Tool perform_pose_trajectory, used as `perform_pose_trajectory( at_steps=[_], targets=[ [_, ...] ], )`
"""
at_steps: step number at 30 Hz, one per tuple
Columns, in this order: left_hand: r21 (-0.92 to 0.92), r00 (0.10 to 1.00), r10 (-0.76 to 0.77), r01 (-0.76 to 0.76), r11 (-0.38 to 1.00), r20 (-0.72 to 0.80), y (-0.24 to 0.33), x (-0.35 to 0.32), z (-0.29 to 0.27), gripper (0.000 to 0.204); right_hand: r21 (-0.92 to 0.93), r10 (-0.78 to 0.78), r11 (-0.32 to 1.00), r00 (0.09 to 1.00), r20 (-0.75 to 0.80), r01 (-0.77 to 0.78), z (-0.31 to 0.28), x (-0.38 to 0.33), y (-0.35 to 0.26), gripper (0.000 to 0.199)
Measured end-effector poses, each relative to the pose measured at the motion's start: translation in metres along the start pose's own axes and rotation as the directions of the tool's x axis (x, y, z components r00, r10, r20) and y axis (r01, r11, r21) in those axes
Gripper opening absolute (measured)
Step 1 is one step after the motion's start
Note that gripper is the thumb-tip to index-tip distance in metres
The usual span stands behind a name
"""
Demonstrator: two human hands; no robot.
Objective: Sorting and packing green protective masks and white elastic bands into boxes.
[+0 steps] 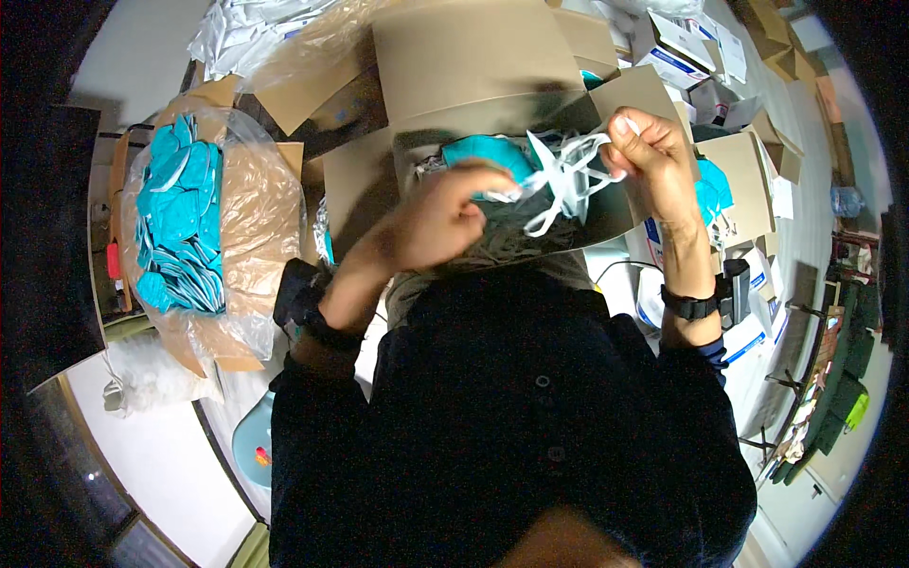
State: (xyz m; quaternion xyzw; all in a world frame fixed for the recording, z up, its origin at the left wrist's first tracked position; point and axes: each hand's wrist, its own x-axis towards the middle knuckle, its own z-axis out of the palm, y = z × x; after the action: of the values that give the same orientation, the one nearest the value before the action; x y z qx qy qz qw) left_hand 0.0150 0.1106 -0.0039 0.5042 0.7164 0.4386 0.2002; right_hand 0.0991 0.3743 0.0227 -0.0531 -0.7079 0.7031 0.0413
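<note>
My right hand (653, 161) is raised at the right of an open cardboard box, its thumb and fingers pinched on a bunch of white elastic straps (573, 185). The straps hang in loops over the box, and a pale mask edge seems to show among them. To their left is my left hand (445, 213), smeared by motion, with its fingertips close to the straps; whether they grip anything is unclear. Behind that hand a teal cup-shaped face mask (488, 151) shows in the box (483, 109), above a tangle of more pale straps.
At the left, a carton lined with clear plastic (265, 199) holds a heap of teal masks (180, 204). On the right stand another open carton (743, 175) with teal masks and several small white boxes (668, 57). White packets (251, 38) lie at the far left.
</note>
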Motion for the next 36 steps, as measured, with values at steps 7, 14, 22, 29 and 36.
perform_pose_trajectory(
  at_steps=[7, 14, 22, 29, 36],
  targets=[
    [0.426, 0.795, -0.545, 0.605, 0.673, -0.266, -0.057, 0.023, 0.011, 0.040, 0.379, 0.016, 0.925, 1.000, -0.011, -0.011, 0.009, -0.004, 0.009, 0.025],
    [0.429, 0.694, -0.597, 0.719, 0.547, -0.402, -0.057, 0.042, 0.037, 0.049, 0.312, 0.062, 0.949, 0.997, -0.053, -0.042, 0.012, -0.007, 0.020, 0.019],
    [0.133, 0.614, -0.665, 0.769, 0.625, -0.425, -0.091, 0.039, 0.049, 0.050, 0.297, 0.131, 0.951, 0.984, -0.120, -0.090, 0.022, -0.008, 0.016, 0.023],
    [0.092, 0.569, -0.771, 0.817, 0.569, -0.286, -0.065, 0.051, 0.038, 0.053, 0.271, 0.121, 0.959, 0.983, -0.141, -0.079, 0.028, -0.010, 0.024, 0.022],
    [0.264, 0.661, -0.543, 0.727, 0.634, -0.518, -0.058, 0.038, 0.045, 0.040, 0.304, 0.149, 0.947, 0.979, -0.137, -0.101, 0.027, -0.011, 0.026, 0.022]
  ],
)
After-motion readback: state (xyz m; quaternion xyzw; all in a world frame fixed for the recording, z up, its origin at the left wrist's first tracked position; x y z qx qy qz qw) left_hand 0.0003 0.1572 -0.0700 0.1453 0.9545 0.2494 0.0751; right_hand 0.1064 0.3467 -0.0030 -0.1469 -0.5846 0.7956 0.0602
